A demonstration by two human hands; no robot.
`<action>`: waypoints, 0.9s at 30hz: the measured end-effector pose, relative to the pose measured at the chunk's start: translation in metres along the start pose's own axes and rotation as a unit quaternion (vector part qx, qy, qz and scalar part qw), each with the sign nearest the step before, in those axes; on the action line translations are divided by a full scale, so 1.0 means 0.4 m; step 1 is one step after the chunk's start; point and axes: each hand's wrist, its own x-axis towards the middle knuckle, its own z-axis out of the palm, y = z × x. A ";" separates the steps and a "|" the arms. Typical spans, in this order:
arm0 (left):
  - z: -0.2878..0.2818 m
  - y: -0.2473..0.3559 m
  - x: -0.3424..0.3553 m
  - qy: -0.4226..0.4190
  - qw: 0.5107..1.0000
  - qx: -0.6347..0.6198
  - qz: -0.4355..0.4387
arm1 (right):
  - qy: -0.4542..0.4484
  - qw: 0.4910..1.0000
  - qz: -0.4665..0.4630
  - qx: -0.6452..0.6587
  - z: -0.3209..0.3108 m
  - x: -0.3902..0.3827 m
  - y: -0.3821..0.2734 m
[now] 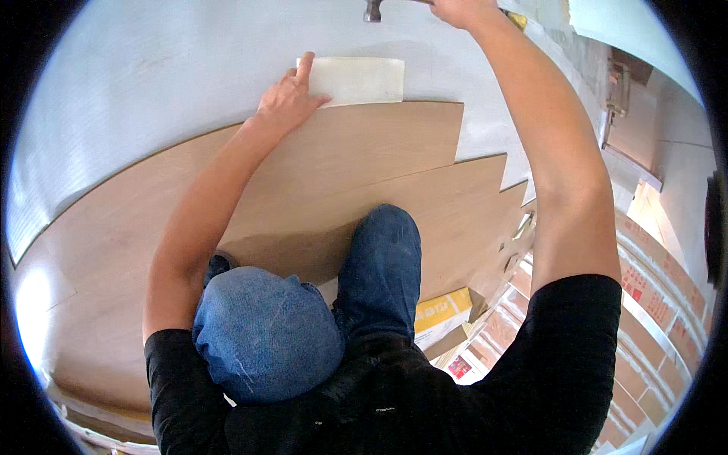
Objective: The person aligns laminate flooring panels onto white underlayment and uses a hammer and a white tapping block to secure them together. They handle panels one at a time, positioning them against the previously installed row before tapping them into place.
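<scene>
Laid wood-look floor planks spread in front of me, their right ends stepped. Against the far edge of the last row lies a flat, cream-coloured rectangular block. My left hand grips its left end, with the thumb at the near edge and a finger at the far edge. At the top of the view my right hand is closed round the handle of a hammer. The dark hammer head is to the right of and beyond the block, apart from it. Part of my right hand is cut off by the frame.
Pale grey underlay sheet covers the floor beyond the planks. My jeans-clad knees rest over the laid boards. Beside me on the right are a yellow-and-white carton and stacked, printed plank packs. A doorway opening shows at the far right.
</scene>
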 end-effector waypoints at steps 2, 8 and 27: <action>-0.014 0.021 0.005 -0.013 1.000 0.001 -0.006 | 0.009 0.998 0.055 0.012 -0.011 -0.010 0.009; -0.002 0.046 0.021 0.009 1.000 0.027 -0.011 | -0.161 0.985 -0.030 -0.054 0.046 -0.033 -0.007; 0.000 0.055 0.027 -0.015 0.994 0.112 0.000 | -0.070 0.996 0.036 -0.033 0.071 -0.036 0.058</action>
